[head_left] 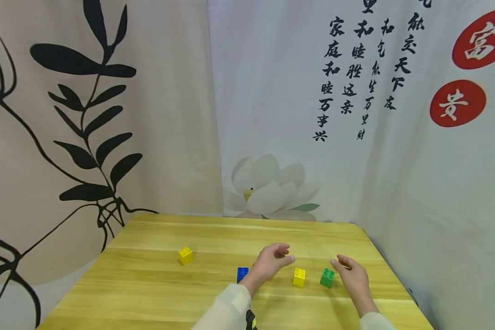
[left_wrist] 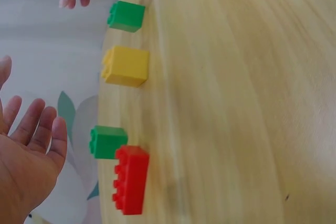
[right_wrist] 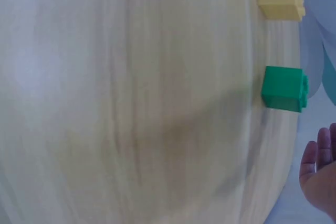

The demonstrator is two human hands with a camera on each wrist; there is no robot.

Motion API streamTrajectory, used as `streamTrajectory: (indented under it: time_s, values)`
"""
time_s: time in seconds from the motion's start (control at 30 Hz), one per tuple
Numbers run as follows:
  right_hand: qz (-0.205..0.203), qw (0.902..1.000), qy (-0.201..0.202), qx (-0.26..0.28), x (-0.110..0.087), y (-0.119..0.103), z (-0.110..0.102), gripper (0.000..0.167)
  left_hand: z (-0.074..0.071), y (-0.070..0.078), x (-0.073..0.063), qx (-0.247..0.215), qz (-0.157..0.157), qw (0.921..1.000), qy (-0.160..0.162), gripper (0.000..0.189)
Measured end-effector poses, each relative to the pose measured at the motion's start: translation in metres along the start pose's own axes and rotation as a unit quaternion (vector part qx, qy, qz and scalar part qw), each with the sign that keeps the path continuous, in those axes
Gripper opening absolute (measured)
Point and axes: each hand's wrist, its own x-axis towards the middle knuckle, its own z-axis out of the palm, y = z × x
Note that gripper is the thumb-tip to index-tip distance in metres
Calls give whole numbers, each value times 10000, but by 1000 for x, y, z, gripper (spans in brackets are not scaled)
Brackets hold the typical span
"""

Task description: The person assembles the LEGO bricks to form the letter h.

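In the head view my left hand (head_left: 268, 265) hovers above the table with loosely bent fingers, holding nothing. Beneath it are a red brick (left_wrist: 132, 181) and a green brick (left_wrist: 108, 141), plain in the left wrist view but mostly hidden by the hand from above. A blue brick (head_left: 242, 273) is partly covered by the left wrist. My right hand (head_left: 355, 280), also holding nothing, is raised just right of another green brick (head_left: 327, 277). Between the two hands stands a yellow brick (head_left: 299, 277).
Farther left on the wooden table (head_left: 148, 284) sits a second yellow brick (head_left: 185, 255). A printed curtain (head_left: 268, 91) hangs behind the table's back edge. A dark band (head_left: 250, 319) shows at the left wrist.
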Motion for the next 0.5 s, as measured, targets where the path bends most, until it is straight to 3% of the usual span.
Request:
streamTrajectory:
  time_s: [0.5]
  values:
    - [324,9991,-200,159,3,29,5,85,29,-28,7,-48,-240,9996,101,44]
